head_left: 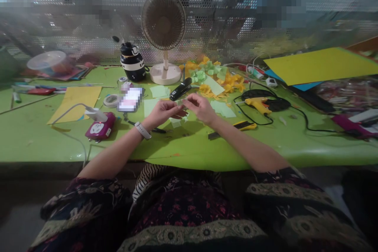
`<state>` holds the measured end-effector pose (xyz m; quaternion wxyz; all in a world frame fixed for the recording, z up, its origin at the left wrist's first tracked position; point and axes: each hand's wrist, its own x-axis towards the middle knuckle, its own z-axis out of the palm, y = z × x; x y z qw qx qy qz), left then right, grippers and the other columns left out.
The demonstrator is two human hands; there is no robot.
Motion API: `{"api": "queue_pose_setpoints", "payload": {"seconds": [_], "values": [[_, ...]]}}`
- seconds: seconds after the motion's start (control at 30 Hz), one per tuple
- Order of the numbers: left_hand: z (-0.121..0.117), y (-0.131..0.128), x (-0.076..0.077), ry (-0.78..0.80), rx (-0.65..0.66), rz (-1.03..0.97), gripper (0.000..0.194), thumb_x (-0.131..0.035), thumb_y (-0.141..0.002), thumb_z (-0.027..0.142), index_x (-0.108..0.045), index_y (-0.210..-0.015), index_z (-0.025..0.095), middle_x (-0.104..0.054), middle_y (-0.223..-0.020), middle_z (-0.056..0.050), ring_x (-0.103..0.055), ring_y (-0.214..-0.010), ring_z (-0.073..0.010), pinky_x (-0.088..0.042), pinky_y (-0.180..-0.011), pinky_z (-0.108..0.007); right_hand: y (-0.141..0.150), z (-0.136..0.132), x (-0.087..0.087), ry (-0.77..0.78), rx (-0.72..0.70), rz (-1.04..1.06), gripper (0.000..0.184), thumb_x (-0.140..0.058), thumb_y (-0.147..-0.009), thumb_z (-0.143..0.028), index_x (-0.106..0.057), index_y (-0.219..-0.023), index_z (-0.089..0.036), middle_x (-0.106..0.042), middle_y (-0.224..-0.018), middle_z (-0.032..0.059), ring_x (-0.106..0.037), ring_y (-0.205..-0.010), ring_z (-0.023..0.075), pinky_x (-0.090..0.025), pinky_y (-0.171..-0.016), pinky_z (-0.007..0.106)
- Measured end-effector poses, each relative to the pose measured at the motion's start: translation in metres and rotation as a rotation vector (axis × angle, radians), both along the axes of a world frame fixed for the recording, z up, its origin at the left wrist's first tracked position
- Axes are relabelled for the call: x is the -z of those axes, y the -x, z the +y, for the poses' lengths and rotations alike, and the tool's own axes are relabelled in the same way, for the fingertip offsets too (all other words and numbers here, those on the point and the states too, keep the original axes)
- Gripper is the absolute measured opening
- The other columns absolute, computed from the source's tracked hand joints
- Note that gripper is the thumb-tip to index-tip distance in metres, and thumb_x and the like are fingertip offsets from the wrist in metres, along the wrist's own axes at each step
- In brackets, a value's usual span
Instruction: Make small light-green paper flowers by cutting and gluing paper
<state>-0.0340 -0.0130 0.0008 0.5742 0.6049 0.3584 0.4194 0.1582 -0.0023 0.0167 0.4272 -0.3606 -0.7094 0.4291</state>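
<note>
My left hand (pixel 163 112) and my right hand (pixel 201 108) meet over the middle of the table. Both are closed in a pinch on a small pale green paper piece (pixel 180 102), mostly covered by the fingers. Below them lie pale green paper scraps (pixel 176 123). Just beyond my fingers rests a black stapler (pixel 180 89), beside a small stack of pale green paper (pixel 160 91). A yellow glue gun (pixel 258 104) lies to the right on a black round pad. Partly under my right forearm is a yellow and black utility knife (pixel 244 125).
A desk fan (pixel 164 21) and a dark bottle (pixel 133 63) stand at the back, near a pile of orange and green paper pieces (pixel 220 78). Left are a phone (pixel 130 99), a tape roll (pixel 111 100) and a purple power socket (pixel 100 126). Yellow sheets (pixel 321 65) lie at right.
</note>
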Motion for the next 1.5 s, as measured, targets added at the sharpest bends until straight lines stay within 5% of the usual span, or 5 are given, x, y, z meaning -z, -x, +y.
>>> {"api": "queue_pose_setpoints", "payload": {"seconds": [0.43, 0.83, 1.07, 1.5], "values": [[0.0, 0.001, -0.003, 0.023, 0.011, 0.094, 0.034, -0.081, -0.077, 0.045, -0.069, -0.077, 0.013, -0.079, -0.082, -0.011, -0.076, -0.078, -0.0186, -0.063, -0.074, -0.031, 0.003, 0.0, 0.007, -0.1, 0.025, 0.022, 0.045, -0.066, -0.084, -0.063, -0.057, -0.077, -0.02, -0.061, -0.073, 0.0, -0.053, -0.066, 0.0135, -0.043, -0.063, 0.029], [0.0, 0.0, -0.002, 0.072, -0.017, 0.057, 0.032, -0.081, -0.076, 0.041, -0.065, -0.073, 0.015, -0.077, -0.076, -0.009, -0.076, -0.072, -0.0178, -0.063, -0.075, -0.033, 0.002, 0.001, 0.013, -0.413, 0.156, -0.32, 0.035, -0.04, -0.103, -0.053, -0.045, -0.087, -0.022, -0.054, -0.072, -0.0006, -0.046, -0.06, 0.0126, -0.034, -0.06, 0.027], [-0.003, -0.001, -0.006, 0.065, -0.015, 0.023, 0.037, -0.085, -0.071, 0.044, -0.063, -0.069, 0.014, -0.076, -0.074, -0.008, -0.075, -0.07, -0.0179, -0.063, -0.069, -0.03, 0.005, 0.001, 0.014, -0.387, 0.116, -0.281, 0.026, -0.042, -0.102, -0.044, -0.039, -0.087, -0.023, -0.054, -0.073, -0.0012, -0.051, -0.064, 0.0131, -0.036, -0.062, 0.027], [0.001, -0.003, -0.001, 0.052, -0.189, 0.004, 0.037, -0.084, -0.072, 0.043, -0.059, -0.078, 0.016, -0.076, -0.079, -0.006, -0.077, -0.078, -0.0206, -0.059, -0.058, -0.023, -0.005, 0.01, 0.007, -0.152, 0.027, -0.204, 0.036, -0.042, -0.101, -0.056, -0.049, -0.091, -0.022, -0.061, -0.07, -0.0002, -0.057, -0.055, 0.0134, -0.045, -0.054, 0.026]]}}
